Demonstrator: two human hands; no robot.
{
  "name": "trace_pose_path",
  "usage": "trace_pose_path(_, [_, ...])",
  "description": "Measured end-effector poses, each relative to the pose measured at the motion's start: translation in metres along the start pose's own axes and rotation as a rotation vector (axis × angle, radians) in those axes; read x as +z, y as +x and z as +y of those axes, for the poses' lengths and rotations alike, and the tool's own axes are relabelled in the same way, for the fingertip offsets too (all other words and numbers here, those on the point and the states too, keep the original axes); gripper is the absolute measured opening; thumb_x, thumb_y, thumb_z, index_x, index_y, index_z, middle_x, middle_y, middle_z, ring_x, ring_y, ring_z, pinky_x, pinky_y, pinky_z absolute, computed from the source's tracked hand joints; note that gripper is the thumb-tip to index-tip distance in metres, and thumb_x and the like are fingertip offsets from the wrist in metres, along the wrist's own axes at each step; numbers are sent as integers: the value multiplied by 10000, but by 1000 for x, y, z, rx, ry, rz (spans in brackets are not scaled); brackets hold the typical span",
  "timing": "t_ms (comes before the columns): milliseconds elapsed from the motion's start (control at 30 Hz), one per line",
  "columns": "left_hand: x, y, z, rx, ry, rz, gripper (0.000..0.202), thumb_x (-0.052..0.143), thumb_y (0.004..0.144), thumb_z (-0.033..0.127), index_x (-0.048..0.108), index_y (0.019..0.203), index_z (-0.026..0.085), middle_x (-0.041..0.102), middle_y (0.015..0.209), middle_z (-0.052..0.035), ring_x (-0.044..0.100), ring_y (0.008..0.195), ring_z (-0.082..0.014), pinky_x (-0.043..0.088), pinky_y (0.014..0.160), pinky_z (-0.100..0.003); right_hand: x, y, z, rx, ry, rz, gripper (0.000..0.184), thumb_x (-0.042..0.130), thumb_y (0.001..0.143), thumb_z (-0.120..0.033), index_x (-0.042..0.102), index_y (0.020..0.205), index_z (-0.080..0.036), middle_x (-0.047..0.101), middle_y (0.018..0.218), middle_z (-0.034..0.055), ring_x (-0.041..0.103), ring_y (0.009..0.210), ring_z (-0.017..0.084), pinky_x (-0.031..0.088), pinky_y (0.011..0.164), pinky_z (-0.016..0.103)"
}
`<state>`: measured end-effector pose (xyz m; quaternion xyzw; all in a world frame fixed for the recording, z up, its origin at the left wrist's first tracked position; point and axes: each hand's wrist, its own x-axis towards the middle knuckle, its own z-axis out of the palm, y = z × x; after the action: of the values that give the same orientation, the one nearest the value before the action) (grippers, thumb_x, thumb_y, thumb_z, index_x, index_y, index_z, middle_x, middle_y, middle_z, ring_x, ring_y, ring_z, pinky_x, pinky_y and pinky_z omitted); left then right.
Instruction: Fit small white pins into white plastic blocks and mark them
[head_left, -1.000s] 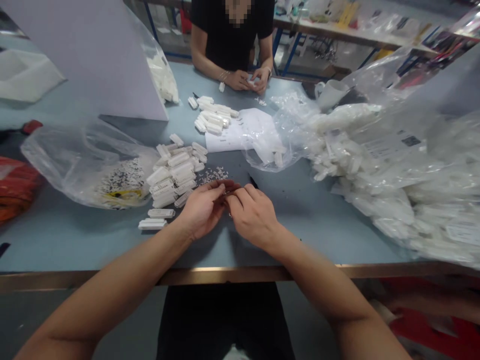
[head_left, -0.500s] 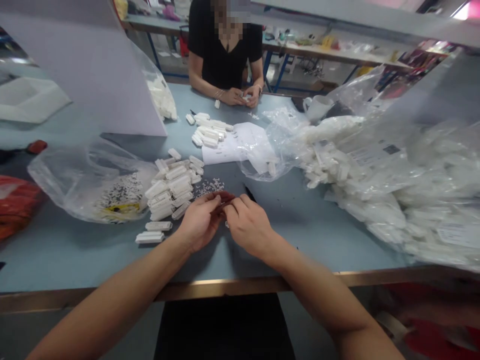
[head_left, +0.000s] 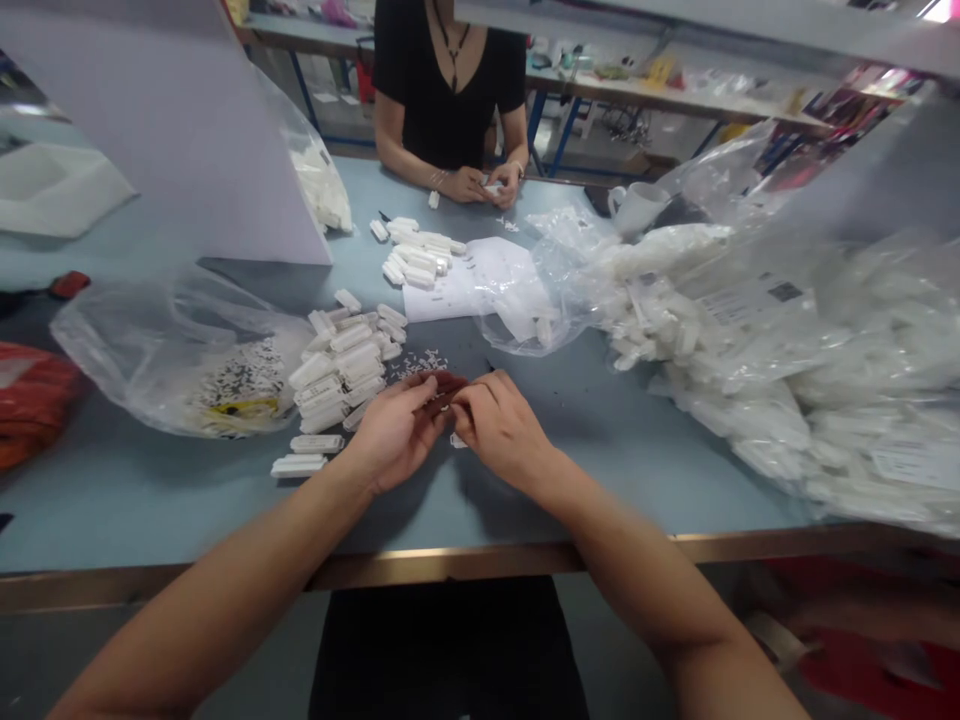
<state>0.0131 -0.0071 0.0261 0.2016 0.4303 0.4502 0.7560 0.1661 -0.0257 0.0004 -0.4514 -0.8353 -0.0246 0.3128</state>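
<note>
My left hand [head_left: 394, 430] and my right hand [head_left: 501, 428] meet over the blue-grey table [head_left: 615, 470], fingers curled and pinched together on a small dark reddish piece [head_left: 444, 385] between them. A small white piece [head_left: 458, 440] peeks out under my right hand. Just left of my hands lies a pile of white oblong plastic parts [head_left: 341, 365], with two more [head_left: 304, 455] nearer the edge. Tiny white bits [head_left: 421, 366] are scattered beyond my fingertips.
A clear bag with small printed parts [head_left: 187, 355] lies left. Large bags of white parts [head_left: 787, 330] fill the right. A person in black [head_left: 450, 90] works opposite, hands [head_left: 484, 185] on a small white part, beside another pile [head_left: 416, 255] and paper [head_left: 480, 275]. A white mug [head_left: 637, 208] stands behind.
The view has tilted up and settled a little. My hands stay pinched together on the dark piece, with my fingers shifting only slightly.
</note>
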Motion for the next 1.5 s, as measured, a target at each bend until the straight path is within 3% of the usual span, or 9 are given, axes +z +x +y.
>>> trace_pose_path(100, [-3,2,-1,31,35,-33,115,552,872,102,660,836,120,700,847,-79,670,798,-136,559,745,-245,-2,-1,4,125,129,56,169,446,943,-193,592,861,-174,622,859,85,547,866,196,479,795,327])
trace_pose_path(300, [-7,1,-5,21,255,-259,95,675,810,202,652,799,110,641,689,-45,583,608,-104,466,532,-198,-6,-1,4,286,292,39,152,450,932,-239,568,843,-203,610,826,41,559,805,161,463,717,287])
trace_pose_path(500, [-7,-3,0,-77,293,-275,215,731,781,309,640,791,115,603,648,-10,546,561,-81,397,461,-173,-7,1,3,343,375,-8,123,480,915,-249,564,833,-212,610,823,27,567,784,151,459,715,282])
trace_pose_path(633, [-9,-1,0,-99,270,-259,199,727,785,287,658,807,102,628,696,-23,537,539,-63,367,437,-158,-8,1,4,315,405,-15,136,472,935,-233,585,864,-207,626,852,38,577,821,158,469,741,293])
trace_pose_path(767, [-6,-1,-1,-57,161,-215,123,628,843,186,686,834,79,671,732,-76,622,645,-125,505,572,-219,-8,-1,8,225,362,23,161,464,961,-211,622,987,-205,640,929,58,588,895,165,493,787,303])
trace_pose_path(867, [-3,-2,0,-40,50,-116,168,552,879,139,699,853,61,700,802,-107,658,742,-155,554,702,-275,-7,-3,9,96,231,49,166,488,960,-216,644,1013,-200,637,938,72,563,915,179,493,816,319])
trace_pose_path(1067, [-2,-2,-3,-27,-16,-66,198,570,899,195,711,892,56,709,872,-107,644,760,-135,515,642,-215,-5,-4,1,-104,-104,-58,194,488,961,-212,677,928,-183,654,861,67,497,816,203,412,741,356])
trace_pose_path(1300, [0,-1,-8,-47,-20,-79,242,567,916,263,705,850,75,689,816,-89,622,688,-126,501,588,-219,-2,-4,-8,-125,-271,-125,187,489,922,-154,636,807,-164,623,817,76,469,778,216,353,697,371])
trace_pose_path(1500, [-1,-1,-8,-54,-9,-102,294,537,940,325,692,867,86,666,777,-75,623,694,-130,510,597,-229,0,-5,-4,-67,-106,-48,215,467,947,-204,622,806,-155,608,813,90,483,786,210,433,746,359])
